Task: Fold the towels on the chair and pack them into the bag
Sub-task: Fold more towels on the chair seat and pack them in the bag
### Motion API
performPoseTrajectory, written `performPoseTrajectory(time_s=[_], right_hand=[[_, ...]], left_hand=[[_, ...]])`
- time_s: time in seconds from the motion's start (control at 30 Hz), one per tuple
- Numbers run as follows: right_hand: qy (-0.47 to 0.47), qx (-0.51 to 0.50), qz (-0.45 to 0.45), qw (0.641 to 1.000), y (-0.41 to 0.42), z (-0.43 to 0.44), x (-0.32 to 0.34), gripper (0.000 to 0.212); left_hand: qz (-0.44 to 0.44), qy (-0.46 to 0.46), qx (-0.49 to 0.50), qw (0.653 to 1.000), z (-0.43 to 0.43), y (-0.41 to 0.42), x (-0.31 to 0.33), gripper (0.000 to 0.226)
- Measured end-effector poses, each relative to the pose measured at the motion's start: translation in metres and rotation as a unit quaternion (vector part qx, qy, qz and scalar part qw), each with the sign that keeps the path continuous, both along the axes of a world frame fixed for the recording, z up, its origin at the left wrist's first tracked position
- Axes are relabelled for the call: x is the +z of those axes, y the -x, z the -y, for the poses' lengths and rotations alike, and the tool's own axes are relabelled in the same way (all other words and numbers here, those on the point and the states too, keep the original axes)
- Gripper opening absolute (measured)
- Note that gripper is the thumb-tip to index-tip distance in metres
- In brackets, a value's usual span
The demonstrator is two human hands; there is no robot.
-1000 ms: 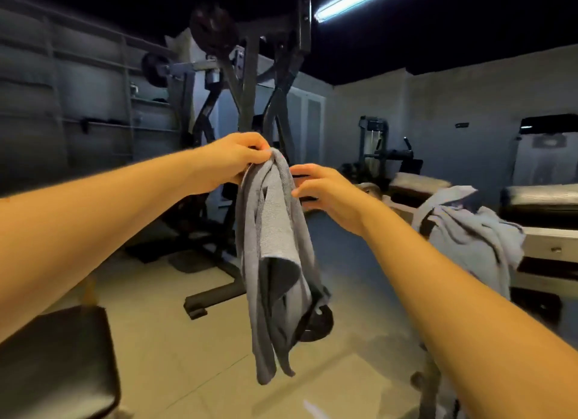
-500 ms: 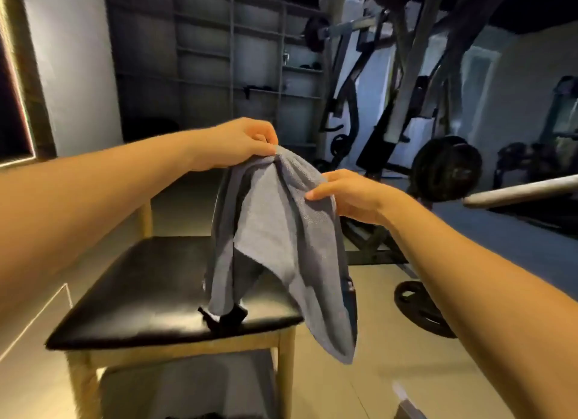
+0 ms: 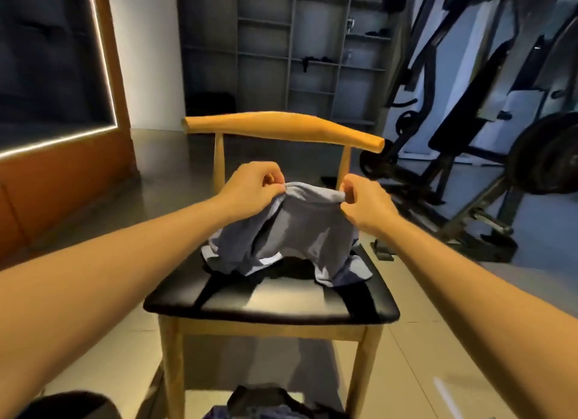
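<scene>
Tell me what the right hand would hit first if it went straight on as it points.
Probably the chair's back post, just beyond the right hand, which pinches the towel; depth is hard to judge.

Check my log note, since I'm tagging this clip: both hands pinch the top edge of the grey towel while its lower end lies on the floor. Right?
Not quite. In the head view the left hand and right hand do pinch the top edge of the grey towel, but its lower end lies on the chair seat, not the floor.
</scene>
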State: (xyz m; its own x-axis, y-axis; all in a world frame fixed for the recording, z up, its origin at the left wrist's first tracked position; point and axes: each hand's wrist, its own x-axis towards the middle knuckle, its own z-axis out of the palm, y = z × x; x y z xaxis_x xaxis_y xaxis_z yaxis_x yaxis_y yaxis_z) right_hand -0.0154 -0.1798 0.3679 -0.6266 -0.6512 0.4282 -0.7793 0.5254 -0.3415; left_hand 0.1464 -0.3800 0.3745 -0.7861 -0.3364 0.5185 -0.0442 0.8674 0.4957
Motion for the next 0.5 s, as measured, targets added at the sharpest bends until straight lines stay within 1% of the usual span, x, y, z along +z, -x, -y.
performPoseTrajectory(time_s=[0.07,0.1,0.13,0.17,0.2,0.23,0.27,0.33,0.37,0.43,0.5], right_hand=[[-0.046,0.013,0.034,0.998,0.006,-0.004,-0.038,0.025],[-0.087,0.045,0.067,0.993,0.008,-0.009,-0.051,0.024],[-0.130,0.086,0.114,0.981,0.011,-0.013,-0.060,0.022],[-0.165,0.124,0.164,0.965,0.013,-0.018,-0.066,0.018],[-0.179,0.145,0.214,0.949,0.015,-0.023,-0.068,0.015],[-0.165,0.153,0.258,0.940,0.020,-0.027,-0.068,0.012],[-0.126,0.147,0.290,0.937,0.027,-0.029,-0.069,0.010],[-0.031,0.105,0.311,0.944,0.048,-0.030,-0.073,0.011],[-0.003,0.076,0.294,0.953,0.057,-0.030,-0.076,0.016],[-0.002,0.039,0.251,0.967,0.068,-0.029,-0.082,0.026],[-0.018,0.034,0.247,0.968,0.073,-0.029,-0.090,0.033]], left_hand=[[0.107,-0.086,-0.062,0.989,-0.001,0.002,-0.028,0.005],[0.144,-0.129,-0.082,0.978,0.001,0.001,-0.038,0.006],[0.146,-0.162,-0.076,0.973,0.010,-0.002,-0.045,0.007],[0.122,-0.184,-0.045,0.974,0.023,-0.006,-0.051,0.008],[0.093,-0.190,0.004,0.977,0.038,-0.013,-0.057,0.015],[0.079,-0.181,0.057,0.979,0.054,-0.022,-0.063,0.027],[0.092,-0.164,0.094,0.977,0.068,-0.033,-0.069,0.039],[0.195,-0.111,0.112,0.968,0.083,-0.047,-0.082,0.055],[0.248,-0.082,0.103,0.960,0.084,-0.052,-0.087,0.060],[0.310,-0.077,0.075,0.945,0.087,-0.060,-0.094,0.063],[0.309,-0.105,0.057,0.943,0.090,-0.064,-0.098,0.053]])
